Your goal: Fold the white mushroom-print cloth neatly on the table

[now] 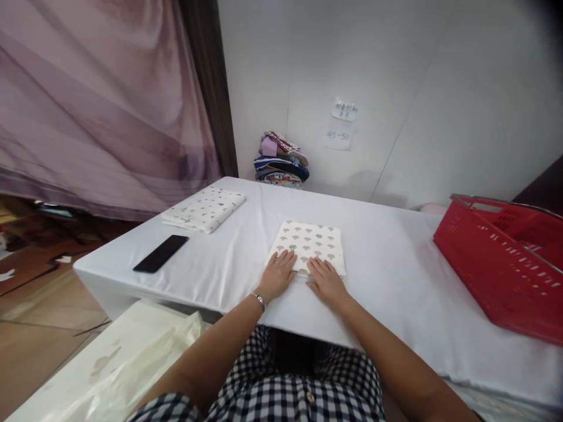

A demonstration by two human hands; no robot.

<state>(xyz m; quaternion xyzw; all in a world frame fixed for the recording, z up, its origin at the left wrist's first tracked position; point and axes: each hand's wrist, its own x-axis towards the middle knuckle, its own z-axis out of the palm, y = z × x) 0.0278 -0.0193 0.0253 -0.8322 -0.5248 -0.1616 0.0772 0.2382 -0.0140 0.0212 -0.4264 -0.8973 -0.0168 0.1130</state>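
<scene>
A white cloth (308, 237), folded into a rough square and printed with small grey tree-like shapes and a few green marks, lies flat on the white-covered table (378, 269). My left hand (278, 275) rests on its near left corner, fingers stretched out. On the near right part of the cloth lies my right hand (328, 282), also flat with its fingers extended. Neither hand grips anything. Further left on the table is another folded white cloth (204, 209) with small dark prints, apart from both hands.
A black phone (160, 254) lies near the table's left edge. A red plastic basket (497, 264) stands at the right. Behind the far edge, a pile of folded fabrics (281, 161) is against the wall. Clear plastic (153, 357) covers a white surface at lower left.
</scene>
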